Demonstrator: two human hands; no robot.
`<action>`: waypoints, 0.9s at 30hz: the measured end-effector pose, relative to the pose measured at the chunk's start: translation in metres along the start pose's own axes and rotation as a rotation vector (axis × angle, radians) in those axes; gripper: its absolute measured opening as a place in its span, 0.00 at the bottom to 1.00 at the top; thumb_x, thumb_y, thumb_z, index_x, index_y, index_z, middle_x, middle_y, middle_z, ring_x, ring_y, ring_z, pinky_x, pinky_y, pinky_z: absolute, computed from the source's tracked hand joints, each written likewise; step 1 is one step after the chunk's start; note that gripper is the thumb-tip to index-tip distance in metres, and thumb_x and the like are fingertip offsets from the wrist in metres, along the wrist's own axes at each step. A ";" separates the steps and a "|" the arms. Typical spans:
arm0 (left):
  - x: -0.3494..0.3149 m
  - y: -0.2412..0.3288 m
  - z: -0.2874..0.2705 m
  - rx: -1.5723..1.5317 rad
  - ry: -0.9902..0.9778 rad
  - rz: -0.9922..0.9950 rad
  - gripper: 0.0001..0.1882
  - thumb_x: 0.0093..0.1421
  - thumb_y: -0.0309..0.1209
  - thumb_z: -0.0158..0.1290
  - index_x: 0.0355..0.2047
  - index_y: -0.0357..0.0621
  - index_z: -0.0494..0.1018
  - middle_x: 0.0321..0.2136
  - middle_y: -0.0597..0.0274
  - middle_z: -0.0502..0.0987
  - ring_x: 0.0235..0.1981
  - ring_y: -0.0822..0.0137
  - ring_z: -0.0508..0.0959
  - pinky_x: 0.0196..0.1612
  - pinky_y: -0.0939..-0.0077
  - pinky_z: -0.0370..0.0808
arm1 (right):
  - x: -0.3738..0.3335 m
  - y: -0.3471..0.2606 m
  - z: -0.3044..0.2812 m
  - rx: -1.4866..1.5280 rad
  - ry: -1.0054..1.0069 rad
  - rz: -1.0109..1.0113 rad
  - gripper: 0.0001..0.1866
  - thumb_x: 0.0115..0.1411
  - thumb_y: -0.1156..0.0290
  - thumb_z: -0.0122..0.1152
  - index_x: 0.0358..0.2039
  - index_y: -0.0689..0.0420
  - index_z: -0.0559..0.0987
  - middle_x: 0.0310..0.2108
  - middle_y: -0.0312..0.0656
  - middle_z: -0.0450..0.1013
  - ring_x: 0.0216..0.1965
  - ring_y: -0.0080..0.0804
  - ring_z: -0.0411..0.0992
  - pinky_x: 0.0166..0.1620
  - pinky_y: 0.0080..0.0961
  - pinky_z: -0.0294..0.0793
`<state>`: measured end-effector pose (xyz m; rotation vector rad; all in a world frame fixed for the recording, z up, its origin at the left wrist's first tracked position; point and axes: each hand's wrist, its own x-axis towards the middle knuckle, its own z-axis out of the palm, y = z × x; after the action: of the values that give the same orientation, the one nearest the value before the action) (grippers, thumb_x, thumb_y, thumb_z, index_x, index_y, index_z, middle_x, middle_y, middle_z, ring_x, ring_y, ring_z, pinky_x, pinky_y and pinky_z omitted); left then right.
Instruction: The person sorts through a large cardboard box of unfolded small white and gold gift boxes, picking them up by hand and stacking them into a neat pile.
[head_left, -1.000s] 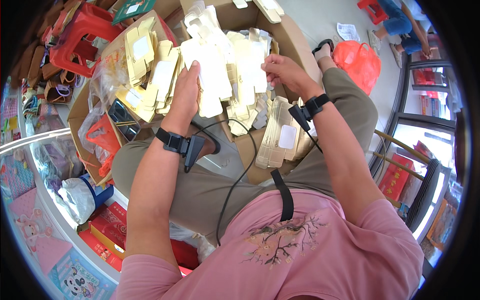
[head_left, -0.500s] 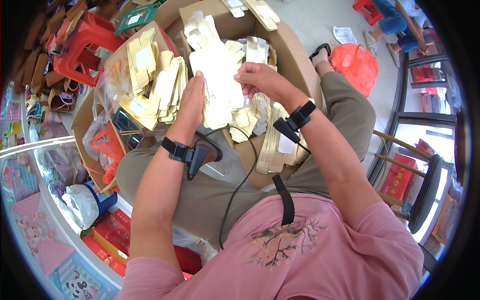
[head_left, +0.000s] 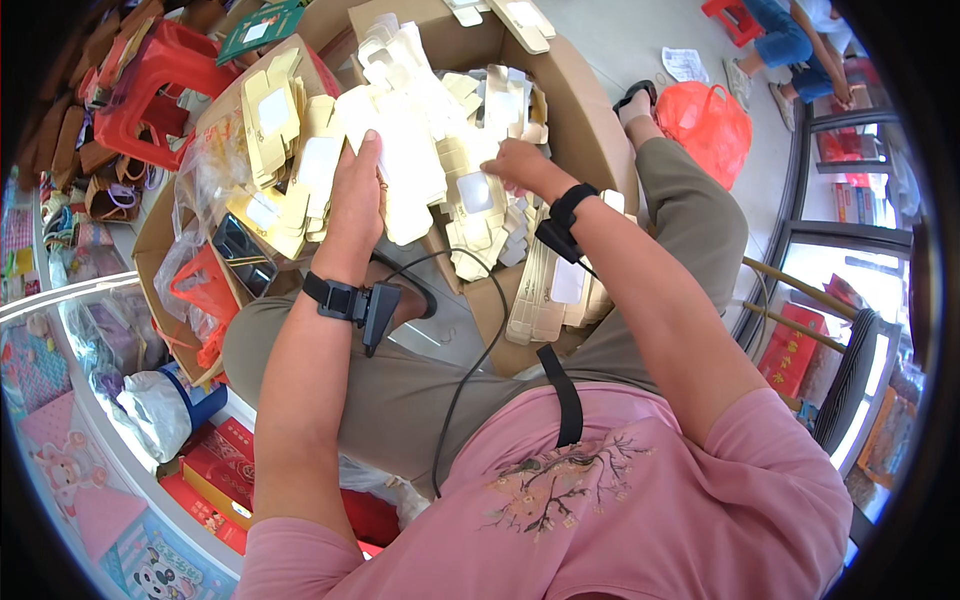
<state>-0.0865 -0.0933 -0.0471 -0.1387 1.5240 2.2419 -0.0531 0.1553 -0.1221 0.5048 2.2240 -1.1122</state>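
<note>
My left hand (head_left: 358, 195) holds a flat, pale gold folding carton (head_left: 405, 175) by its left side, thumb on top. The carton is washed out by glare. To its right, my right hand (head_left: 530, 170) has its fingers curled together in a pinch. Its fingertips are beside the upper right edge of a gold carton with a whitish window (head_left: 475, 193). Whether they grip that carton cannot be made out. More flattened cartons (head_left: 375, 50) are heaped beyond my hands. Both wrists wear black straps with small devices, and a black cable runs between them.
A large cardboard box (head_left: 590, 120) stands between my legs. Another stack of flat cartons (head_left: 545, 300) lies near my right thigh. At left are a phone (head_left: 245, 255), a red stool (head_left: 150, 95) and a glass counter. A red bag (head_left: 703, 135) and another person's legs (head_left: 785, 55) are at far right.
My left hand has moved left and slightly down with the bright carton. My right hand has moved a little right, away from that carton's edge, and the windowed carton now shows between the hands.
</note>
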 end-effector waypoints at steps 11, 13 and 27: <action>-0.002 -0.005 -0.002 0.038 0.014 -0.027 0.25 0.70 0.39 0.48 0.57 0.29 0.63 0.51 0.53 0.74 0.50 0.66 0.75 0.52 0.74 0.74 | 0.008 0.022 0.040 -0.268 0.116 0.003 0.18 0.51 0.61 0.68 0.34 0.65 0.82 0.35 0.56 0.79 0.38 0.50 0.79 0.44 0.42 0.78; -0.001 -0.006 -0.004 0.020 0.024 -0.043 0.25 0.70 0.39 0.48 0.56 0.29 0.64 0.50 0.54 0.74 0.49 0.67 0.76 0.51 0.74 0.74 | 0.010 0.022 0.037 -0.249 0.084 0.013 0.18 0.51 0.62 0.68 0.32 0.66 0.82 0.32 0.55 0.79 0.35 0.48 0.80 0.42 0.41 0.78; 0.003 -0.011 -0.014 0.076 -0.024 -0.036 0.24 0.71 0.37 0.46 0.60 0.33 0.63 0.52 0.55 0.74 0.50 0.66 0.77 0.53 0.71 0.76 | -0.038 0.002 -0.009 0.448 -0.074 -0.166 0.09 0.58 0.68 0.62 0.28 0.56 0.71 0.24 0.37 0.75 0.23 0.24 0.76 0.26 0.21 0.77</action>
<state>-0.0871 -0.1017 -0.0632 -0.1154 1.5792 2.1470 -0.0268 0.1608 -0.0945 0.4552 1.9790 -1.7035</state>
